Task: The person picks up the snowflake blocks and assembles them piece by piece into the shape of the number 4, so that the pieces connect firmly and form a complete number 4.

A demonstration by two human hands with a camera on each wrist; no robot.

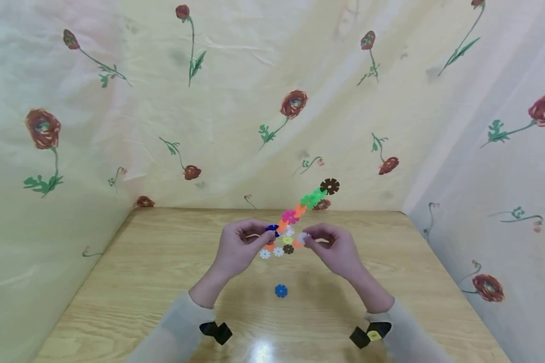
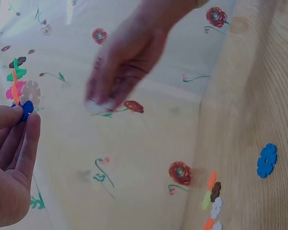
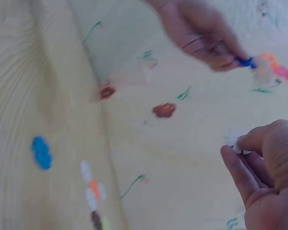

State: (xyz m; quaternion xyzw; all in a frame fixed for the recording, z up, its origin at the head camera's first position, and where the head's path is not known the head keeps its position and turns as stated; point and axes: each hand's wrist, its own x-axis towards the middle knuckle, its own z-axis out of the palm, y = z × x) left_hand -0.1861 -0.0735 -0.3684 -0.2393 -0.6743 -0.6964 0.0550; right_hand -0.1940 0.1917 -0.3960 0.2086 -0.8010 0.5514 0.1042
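My left hand [image 1: 239,248] pinches a dark blue notched plastic disc [image 1: 272,230] between thumb and fingers. This disc is the near end of a raised chain of linked snowflake discs: orange, a pink disc [image 1: 290,217], orange, green, and a dark brown disc [image 1: 330,186] at the far tip. A pale whitish disc [image 2: 31,95] sits beside the blue one. Across from it, my right hand [image 1: 335,250] pinches a separate white snowflake disc [image 3: 234,139] with thumb and fingers. Some distance divides this disc from the chain, as both wrist views show.
Below the hands, several loose discs lie grouped on the wooden table [image 1: 172,282], among them a white disc [image 1: 265,254], a brown disc [image 1: 288,249] and a yellow-green disc [image 1: 287,240]. A brighter blue disc [image 1: 281,291] lies nearer. Flower-printed cloth [image 1: 227,111] hangs behind the table.
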